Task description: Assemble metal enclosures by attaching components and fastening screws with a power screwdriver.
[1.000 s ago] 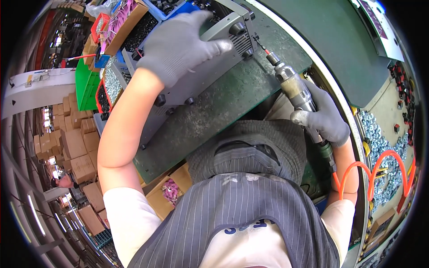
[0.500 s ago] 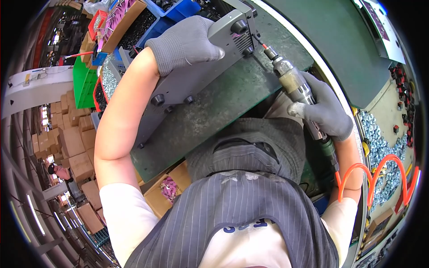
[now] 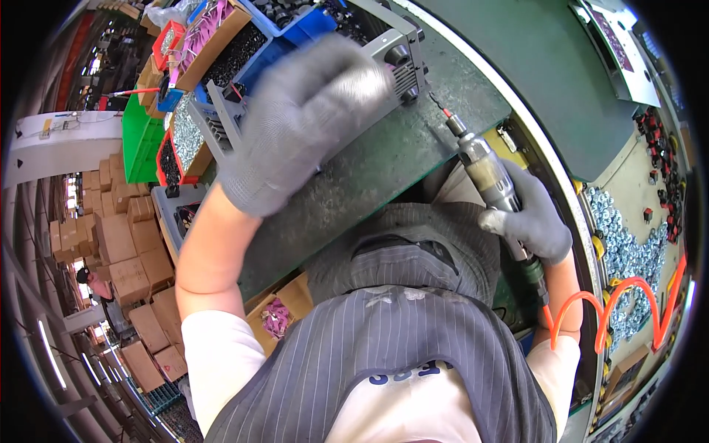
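Note:
My right hand (image 3: 538, 218), in a grey glove, is wrapped round a pneumatic screwdriver (image 3: 484, 166). Its bit points up and left, just clear of a grey metal housing (image 3: 385, 44) with black round feet and a slotted end. An orange coiled hose (image 3: 583, 297) runs from the screwdriver's lower end. Raised over the housing is my left hand (image 3: 306, 122), also gloved in grey and smeared by motion. It hides much of the housing, and whether it touches it I cannot tell. Both lie over a dark green worktop (image 3: 354, 184).
Blue bins (image 3: 269, 55) with black parts stand at the far left, beside a cardboard box of pink strips (image 3: 203, 40) and a green bin (image 3: 140, 140). A white-edged belt (image 3: 532, 66) passes on the right. Silvery fasteners (image 3: 624, 251) lie beyond my right arm.
My left hand has come off its grip on the housing's edge and moved nearer to me. The housing has tipped down and away. The screwdriver has drawn back slightly, down from the housing.

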{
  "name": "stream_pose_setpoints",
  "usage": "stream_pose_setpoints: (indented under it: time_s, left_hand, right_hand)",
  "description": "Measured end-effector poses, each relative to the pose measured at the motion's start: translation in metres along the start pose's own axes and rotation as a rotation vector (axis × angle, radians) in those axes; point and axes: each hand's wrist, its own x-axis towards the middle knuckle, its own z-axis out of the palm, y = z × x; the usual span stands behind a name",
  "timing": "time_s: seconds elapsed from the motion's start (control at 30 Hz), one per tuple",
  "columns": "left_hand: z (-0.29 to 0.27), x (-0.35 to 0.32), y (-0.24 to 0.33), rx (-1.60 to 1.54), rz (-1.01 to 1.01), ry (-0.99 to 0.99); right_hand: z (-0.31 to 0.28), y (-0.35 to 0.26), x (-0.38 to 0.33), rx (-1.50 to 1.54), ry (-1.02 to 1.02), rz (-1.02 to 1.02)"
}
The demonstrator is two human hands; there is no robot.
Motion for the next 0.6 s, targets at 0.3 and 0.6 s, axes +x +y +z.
stream_pose_setpoints:
  time_s: [0.3, 0.6]
  left_hand:
    - [0.08, -0.031, -0.144, -1.516, -0.676, -0.166]
    - [0.072, -0.029, -0.133, -1.468, -0.684, -0.004]
  right_hand:
    - [0.014, 0.022, -0.017, -0.066, 0.007, 0.0]
    - [0.028, 0.024, -0.021, 0.0, -0.078, 0.045]
